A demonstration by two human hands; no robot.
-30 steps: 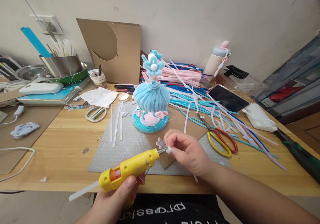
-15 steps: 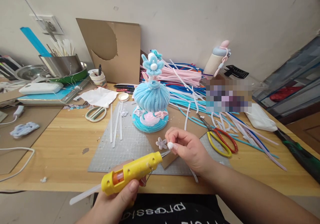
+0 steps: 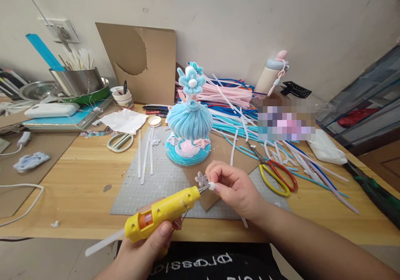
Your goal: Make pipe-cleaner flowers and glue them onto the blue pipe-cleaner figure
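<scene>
A yellow glue gun (image 3: 162, 211) with a clear stick in its back end is gripped in my left hand (image 3: 150, 240). Its metal tip meets a small white ball (image 3: 211, 186), pinched between thumb and finger of my right hand (image 3: 236, 186). Just behind the ball lies a pale grey-lilac flower (image 3: 200, 178) on a piece of cardboard (image 3: 212, 200). Beyond my hands, a blue fuzzy figure (image 3: 190, 119) with a pleated skirt stands upright on a round blue and pink base (image 3: 187, 153).
Red and yellow scissors (image 3: 276, 173) lie at the right on the grey cutting mat (image 3: 125, 196). Pipe cleaners (image 3: 228, 94) are heaped behind. Pale green-handled scissors (image 3: 120, 142) and a white cloth (image 3: 124, 121) are at the left. A cream bottle (image 3: 270, 76) stands at the back.
The glue gun has shifted slightly left and up, and its tip now meets the white ball instead of sitting just below it. The figure has not moved.
</scene>
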